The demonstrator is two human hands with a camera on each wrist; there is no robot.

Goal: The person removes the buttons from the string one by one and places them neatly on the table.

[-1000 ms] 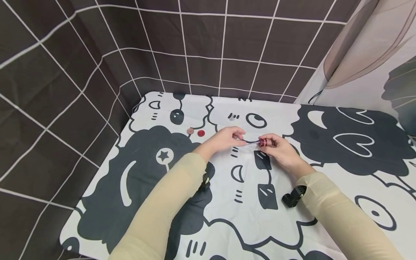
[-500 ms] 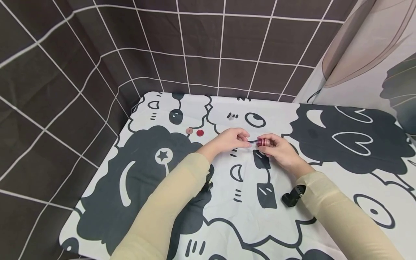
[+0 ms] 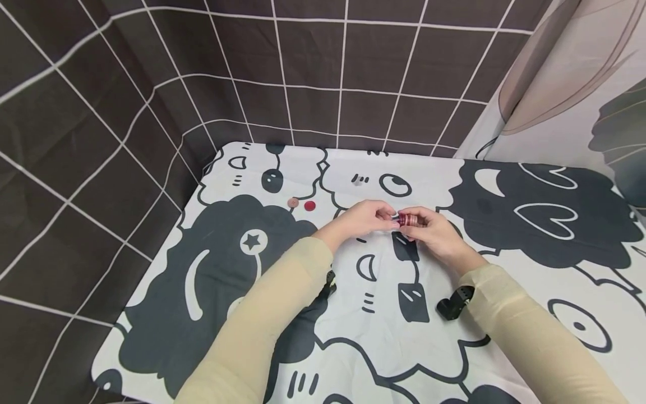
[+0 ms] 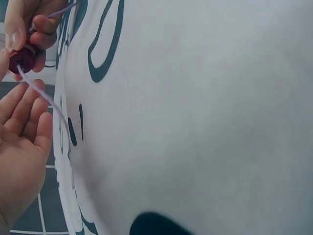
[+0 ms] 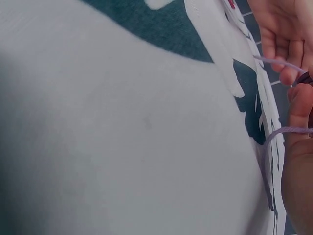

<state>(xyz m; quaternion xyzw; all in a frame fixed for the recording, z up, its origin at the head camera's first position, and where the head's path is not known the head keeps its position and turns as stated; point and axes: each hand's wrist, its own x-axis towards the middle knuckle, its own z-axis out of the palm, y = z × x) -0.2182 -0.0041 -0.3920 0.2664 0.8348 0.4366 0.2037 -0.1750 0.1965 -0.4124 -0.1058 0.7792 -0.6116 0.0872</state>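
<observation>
While our two sleeves (image 3: pixel 535 325) reach in from the near side of the grip, a black wrist camera (image 3: pixel 454 303) sits just below the right cuff. At the grip itself, we pinch a stack of red buttons (image 3: pixel 409 220) between the thumb and fingers of the right hand (image 3: pixel 439 233), the stack lying on its side. Directly to the left of the grip, the left hand (image 3: pixel 360 217) holds its fingertips at the end of the stack; we cannot tell whether it pinches anything.

A lilac cord (image 4: pixel 46 95) leaves the end button's hole, and a second length hangs from the right hand's side. We therefore judge the stack already threaded; its count is hidden by the fingers. We see no knot, so we judge the cord not yet fastened.

Farther out, to the left of the grip and slightly beyond it, a pink button (image 3: pixel 293 202) and a red button (image 3: pixel 310 206) lie side by side on the patterned cloth (image 3: pixel 348 331), off the cord. If all buttons belong on it, we count these two as outstanding. Beyond everything hangs a dark checked curtain (image 3: pixel 313 56).
</observation>
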